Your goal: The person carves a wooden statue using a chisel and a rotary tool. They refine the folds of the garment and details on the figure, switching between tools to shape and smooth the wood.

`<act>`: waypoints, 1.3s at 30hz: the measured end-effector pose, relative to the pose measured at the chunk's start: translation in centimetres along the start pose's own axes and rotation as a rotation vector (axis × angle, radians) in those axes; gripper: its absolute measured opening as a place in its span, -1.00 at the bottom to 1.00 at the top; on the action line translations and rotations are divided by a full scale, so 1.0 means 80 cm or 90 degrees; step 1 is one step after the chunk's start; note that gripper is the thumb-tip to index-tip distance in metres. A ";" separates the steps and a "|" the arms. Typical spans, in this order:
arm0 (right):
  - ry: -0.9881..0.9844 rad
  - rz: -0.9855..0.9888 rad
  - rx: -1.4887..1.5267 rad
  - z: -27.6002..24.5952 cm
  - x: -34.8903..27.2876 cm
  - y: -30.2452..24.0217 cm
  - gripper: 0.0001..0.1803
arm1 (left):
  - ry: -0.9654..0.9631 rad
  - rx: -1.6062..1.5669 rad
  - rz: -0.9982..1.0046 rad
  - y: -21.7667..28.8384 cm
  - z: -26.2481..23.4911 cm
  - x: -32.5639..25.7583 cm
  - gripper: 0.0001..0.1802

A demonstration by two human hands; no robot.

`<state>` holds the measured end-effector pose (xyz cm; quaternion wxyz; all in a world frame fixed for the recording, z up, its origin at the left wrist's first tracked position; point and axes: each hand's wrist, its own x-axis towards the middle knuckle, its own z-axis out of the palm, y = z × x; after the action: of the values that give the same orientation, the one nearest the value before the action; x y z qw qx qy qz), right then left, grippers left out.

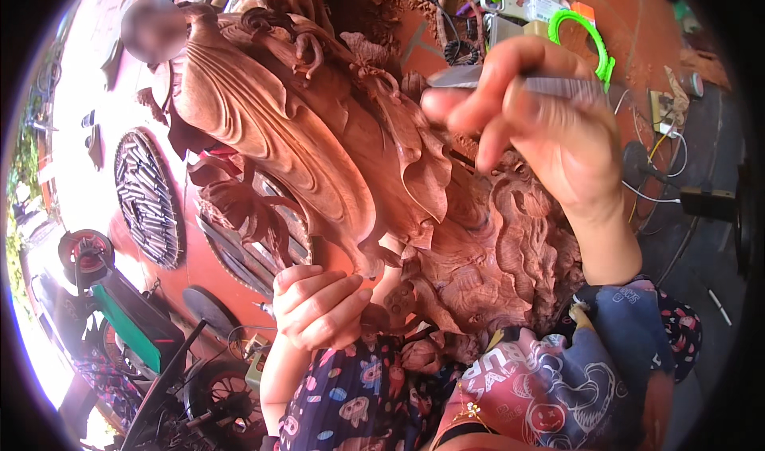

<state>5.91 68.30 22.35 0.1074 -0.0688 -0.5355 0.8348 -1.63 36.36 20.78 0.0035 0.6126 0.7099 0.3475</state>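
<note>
A large reddish-brown wood carving (pixel 335 156) lies slantwise across my lap, with flowing robe folds at the upper left and rough, wavy relief at the lower right. My left hand (pixel 319 306) has its fingers wrapped round a lower part of the carving, below a carved flower (pixel 239 208) on a curved stem. Raised above the carving's right side, my right hand (pixel 534 104) is closed on a thin grey strip (pixel 470 76), perhaps folded sandpaper. Motion blurs this hand, and its fingers cover part of the strip.
An oval basket (pixel 147 200) full of slender tools lies on the floor to the left, near a second tray of tools (pixel 227 252). A wheeled vehicle (pixel 143 331) stands lower left. Wood chips (pixel 378 9), a bright green ring (pixel 598 41) and cables (pixel 657 160) lie at the upper right.
</note>
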 end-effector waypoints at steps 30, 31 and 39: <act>0.099 -0.074 -0.415 0.092 -0.018 0.049 -0.84 | 0.136 -0.090 0.058 -0.018 0.026 0.010 -0.63; 0.161 -0.039 -0.310 0.100 -0.021 0.052 -0.85 | 0.144 -0.088 0.060 -0.018 0.028 0.010 -0.63; 0.131 -0.179 -0.594 0.099 -0.007 0.061 -0.84 | 0.142 -0.086 0.056 -0.018 0.027 0.007 -0.64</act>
<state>4.13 59.22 21.19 0.2290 -0.1185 -0.8426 0.4728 -2.13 37.92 18.67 -0.0493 0.5992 0.6533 0.4601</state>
